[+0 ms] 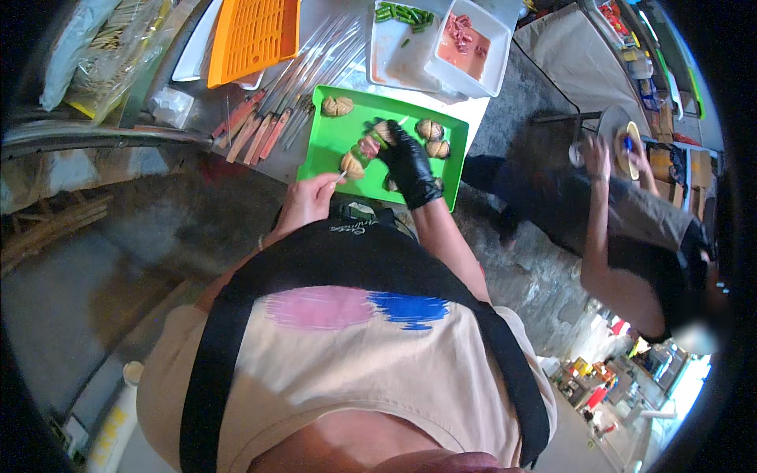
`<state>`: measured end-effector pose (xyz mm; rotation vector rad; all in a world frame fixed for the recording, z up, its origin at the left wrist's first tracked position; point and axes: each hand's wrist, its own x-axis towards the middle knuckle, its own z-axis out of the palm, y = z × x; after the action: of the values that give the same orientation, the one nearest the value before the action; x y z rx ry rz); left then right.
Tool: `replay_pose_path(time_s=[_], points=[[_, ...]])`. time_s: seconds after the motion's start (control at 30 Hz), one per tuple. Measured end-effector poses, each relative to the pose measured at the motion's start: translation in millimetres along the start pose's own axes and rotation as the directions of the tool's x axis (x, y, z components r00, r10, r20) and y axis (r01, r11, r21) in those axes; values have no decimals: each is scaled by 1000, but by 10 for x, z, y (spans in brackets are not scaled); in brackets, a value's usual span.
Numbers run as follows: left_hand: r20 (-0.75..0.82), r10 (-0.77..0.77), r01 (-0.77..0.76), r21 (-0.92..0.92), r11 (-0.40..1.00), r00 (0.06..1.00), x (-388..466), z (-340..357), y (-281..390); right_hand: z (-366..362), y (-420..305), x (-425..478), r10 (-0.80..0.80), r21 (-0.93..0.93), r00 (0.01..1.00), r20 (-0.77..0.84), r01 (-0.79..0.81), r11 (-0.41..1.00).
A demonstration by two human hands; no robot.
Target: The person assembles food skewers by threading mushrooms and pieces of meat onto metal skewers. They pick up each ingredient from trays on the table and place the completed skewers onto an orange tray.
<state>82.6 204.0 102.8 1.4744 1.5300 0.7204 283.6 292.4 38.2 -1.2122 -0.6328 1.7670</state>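
My bare left hand (307, 198) pinches the lower end of a thin skewer (342, 176) at the front edge of a green tray (324, 139). Threaded on the skewer are a scored tan piece (353, 165) that looks like a mushroom cap, a chunk of pink meat (369, 146) and bits of green vegetable. My right hand (408, 165), in a black glove, grips the food at the skewer's upper end; its fingers partly hide it. More scored pieces lie in the tray, some at the upper left (337, 106), others at the right (437, 148), and a few partly under my right hand.
Long metal skewers with wooden handles (251, 136) lie left of the tray, below an orange slotted tray (254, 41). Behind stand a white tray (393, 56) with cut green vegetables and a white tub (500, 44) of raw meat. At right, a co-worker (627, 219) handles a bowl-like object.
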Motion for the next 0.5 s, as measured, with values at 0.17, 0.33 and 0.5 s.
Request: replay_pose_path(time_s=[0.17,0.33,0.5], points=[[66,-94,98,-65,993,993,46,42,-98,55,86,-105,104,467,978,183,-179,866],[167,28,-22,-40,999,986,150,-16,-289,56,165,-119,46,64,991,125,-54,996],[220,50,-31,-89,996,974,135,2,-347,104,149,-145,-118,135,992,42,111,985]])
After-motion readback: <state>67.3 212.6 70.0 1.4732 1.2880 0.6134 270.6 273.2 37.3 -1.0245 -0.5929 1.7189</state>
